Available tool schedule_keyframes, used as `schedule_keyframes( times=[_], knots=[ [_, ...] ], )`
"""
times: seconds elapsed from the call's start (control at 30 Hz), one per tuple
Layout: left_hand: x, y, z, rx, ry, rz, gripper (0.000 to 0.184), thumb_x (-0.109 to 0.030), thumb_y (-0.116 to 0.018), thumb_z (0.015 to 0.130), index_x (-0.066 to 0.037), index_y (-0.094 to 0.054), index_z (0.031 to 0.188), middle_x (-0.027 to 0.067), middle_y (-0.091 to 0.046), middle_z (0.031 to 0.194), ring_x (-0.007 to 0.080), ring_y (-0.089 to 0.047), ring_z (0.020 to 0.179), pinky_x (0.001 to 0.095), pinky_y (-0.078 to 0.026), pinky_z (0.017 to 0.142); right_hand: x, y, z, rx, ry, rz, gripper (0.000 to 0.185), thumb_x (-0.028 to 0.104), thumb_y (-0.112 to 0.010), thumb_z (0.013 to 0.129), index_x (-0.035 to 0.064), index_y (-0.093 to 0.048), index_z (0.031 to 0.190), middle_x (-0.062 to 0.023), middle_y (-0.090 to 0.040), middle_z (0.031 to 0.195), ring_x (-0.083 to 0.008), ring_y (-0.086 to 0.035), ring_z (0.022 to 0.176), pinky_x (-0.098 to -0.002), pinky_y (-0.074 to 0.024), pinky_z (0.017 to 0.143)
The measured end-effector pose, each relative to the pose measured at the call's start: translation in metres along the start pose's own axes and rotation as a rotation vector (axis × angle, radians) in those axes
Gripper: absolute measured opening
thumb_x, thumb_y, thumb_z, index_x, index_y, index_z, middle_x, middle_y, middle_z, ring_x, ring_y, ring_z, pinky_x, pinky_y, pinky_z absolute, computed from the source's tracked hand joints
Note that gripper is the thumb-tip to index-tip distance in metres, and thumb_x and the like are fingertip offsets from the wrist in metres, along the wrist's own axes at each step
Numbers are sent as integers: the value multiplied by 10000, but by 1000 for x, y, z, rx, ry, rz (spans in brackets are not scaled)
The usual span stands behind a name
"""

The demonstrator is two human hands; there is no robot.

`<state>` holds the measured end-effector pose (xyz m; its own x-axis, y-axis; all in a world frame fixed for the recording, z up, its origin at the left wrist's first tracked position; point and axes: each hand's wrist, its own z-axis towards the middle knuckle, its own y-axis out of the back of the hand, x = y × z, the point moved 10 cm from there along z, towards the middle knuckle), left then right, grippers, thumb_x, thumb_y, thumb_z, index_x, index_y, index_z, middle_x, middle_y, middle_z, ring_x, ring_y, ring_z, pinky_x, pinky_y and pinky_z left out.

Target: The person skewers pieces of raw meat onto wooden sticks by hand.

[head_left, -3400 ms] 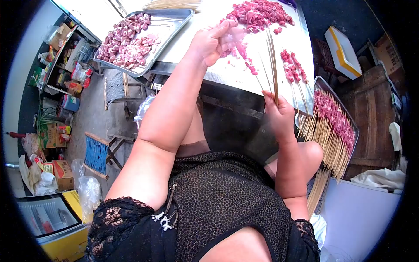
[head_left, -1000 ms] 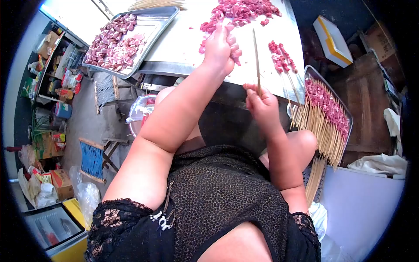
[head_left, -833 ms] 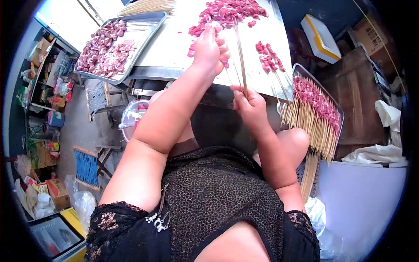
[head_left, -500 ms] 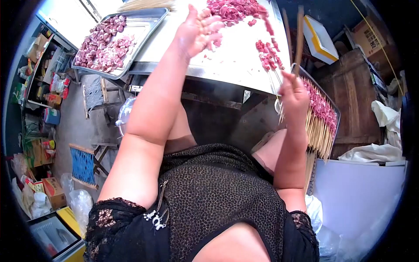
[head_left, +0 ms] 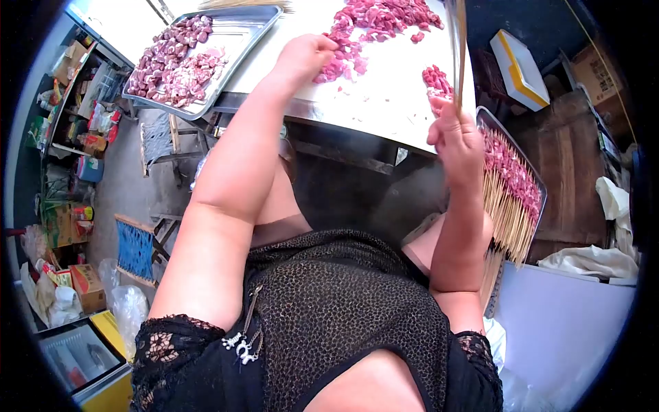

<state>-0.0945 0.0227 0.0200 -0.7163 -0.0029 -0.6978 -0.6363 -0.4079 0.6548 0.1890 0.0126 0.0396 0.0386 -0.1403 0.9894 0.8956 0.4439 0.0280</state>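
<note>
My left hand (head_left: 307, 60) reaches over the white table, its fingers pinched together at the edge of the raw meat pieces (head_left: 374, 19). A bit of red meat shows at its fingertips. At the table's right edge, my right hand (head_left: 456, 137) is closed round a bundle of thin wooden skewers (head_left: 460, 55) that point upward. Just beyond that hand lie several loaded meat skewers (head_left: 437, 84), partly hidden by it. To its right, a metal tray (head_left: 542, 184) holds many finished meat skewers (head_left: 511, 172), their bare stick ends toward me.
A metal tray (head_left: 237, 58) of dark and pale meat chunks (head_left: 180, 65) stands on the table's left. A blue folding stool (head_left: 135, 250) is on the floor at left, near shelves of packets (head_left: 103, 123). A white-and-yellow box (head_left: 519, 72) stands beyond the table at right.
My left hand has gone from spread fingers to a pinch at the meat. The loaded skewer by my right hand no longer hangs apart; the bundle in it stands more upright. The view has shifted slightly.
</note>
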Motion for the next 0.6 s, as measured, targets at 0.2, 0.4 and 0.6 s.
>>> schedule_keyframes(
  times=[0.2, 0.4, 0.6],
  knots=[
    [-12, -37, 2, 240, -83, 519, 184, -144, -603, 761, -78, -687, 911, 140, -653, 865, 266, -627, 837, 367, -480, 793, -80, -21, -8, 62, -155, 116, 240, 251, -486, 932, 29, -568, 898, 17, -509, 608, -32, -392, 516, -184, -312, 476],
    [-13, 1, -11, 96, 153, 34, 205, -239, -642, 792, -58, -678, 881, 61, -668, 814, 162, -621, 732, 306, -472, 658, -77, -13, -11, 31, -175, -40, 247, 227, -529, 905, 6, -635, 871, 10, -535, 670, -54, -453, 613, -199, -370, 565],
    [-4, -21, -15, 152, 383, -1003, 269, -227, -475, 933, -14, -570, 1067, 130, -653, 944, 146, -639, 786, 250, -546, 673, -53, -20, -11, 58, 62, -240, 206, 176, -556, 886, 25, -649, 991, 28, -507, 674, -37, -419, 573, -184, -334, 532]
  ],
)
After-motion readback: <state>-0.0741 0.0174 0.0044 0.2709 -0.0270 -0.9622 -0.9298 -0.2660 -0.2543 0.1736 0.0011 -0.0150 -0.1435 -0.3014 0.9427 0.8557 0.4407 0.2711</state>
